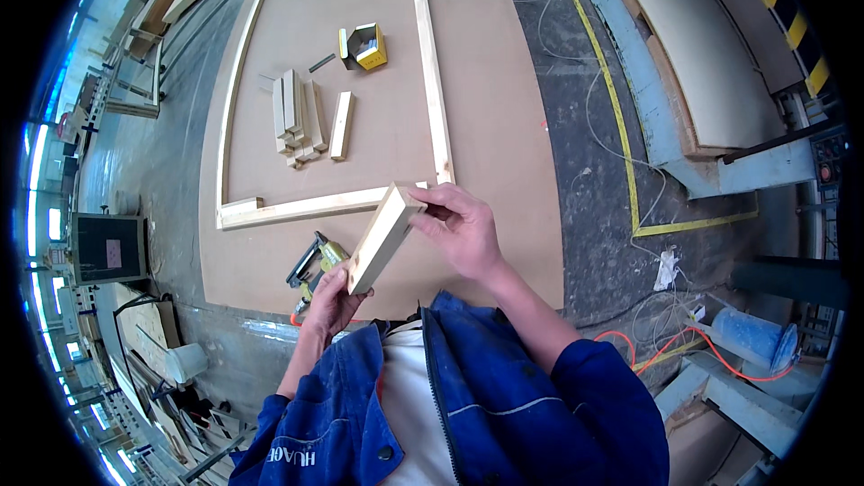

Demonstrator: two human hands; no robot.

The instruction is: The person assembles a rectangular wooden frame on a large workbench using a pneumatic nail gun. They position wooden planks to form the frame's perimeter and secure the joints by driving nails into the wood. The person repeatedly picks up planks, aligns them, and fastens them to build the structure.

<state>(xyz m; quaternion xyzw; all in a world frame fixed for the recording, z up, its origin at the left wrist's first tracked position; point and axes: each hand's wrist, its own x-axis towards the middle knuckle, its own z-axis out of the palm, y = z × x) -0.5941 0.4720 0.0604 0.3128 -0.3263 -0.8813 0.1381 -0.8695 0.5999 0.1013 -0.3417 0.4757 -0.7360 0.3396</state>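
Note:
A short squared wood block (382, 241) is held up at a slant in front of my chest. My left hand (331, 306) is closed round its lower end. At the upper end, the fingers of my right hand (465, 234) pinch the block near its corner. Beyond it lies a frame of pale wood strips (310, 208), its near corner at the left holding a small block (241, 205). Just left of the held block, a green and black nail gun (329, 256) rests on the brown board (499, 207).
Inside the frame are a pile of wood blocks (290, 112), a single block (342, 126), a dark thin strip (321, 62) and an open yellow box (372, 49). A blue-grey machine (670, 139) stands right, past a yellow floor line (621, 117). An orange hose (720, 355) runs lower right.

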